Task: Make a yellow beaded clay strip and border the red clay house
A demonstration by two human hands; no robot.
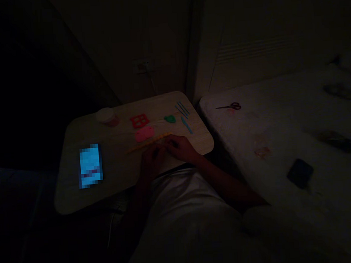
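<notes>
My left hand (152, 159) and my right hand (181, 148) meet at the near edge of the small table (119, 183). Their fingers are closed in a pinch, fingertips close together; whatever they grip is too dark and small to make out. Just beyond the fingers lies a long, thin orange-yellow strip (148, 143), partly hidden by my hands. Farther back are a pink flat shape (145, 134), a red window-shaped frame (139, 120) and a green piece (170, 119). Several thin blue sticks (182, 109) and a blue knife-like tool (186, 125) lie to the right.
A lit, pixelated screen (90, 166) is at the table's left, with a white-lidded tub (106, 116) behind it. Scissors (229, 107) and a dark square object (300, 173) lie on the pale surface (277, 204) at right. A wall socket (143, 65) holds a plugged cord. The room is very dark.
</notes>
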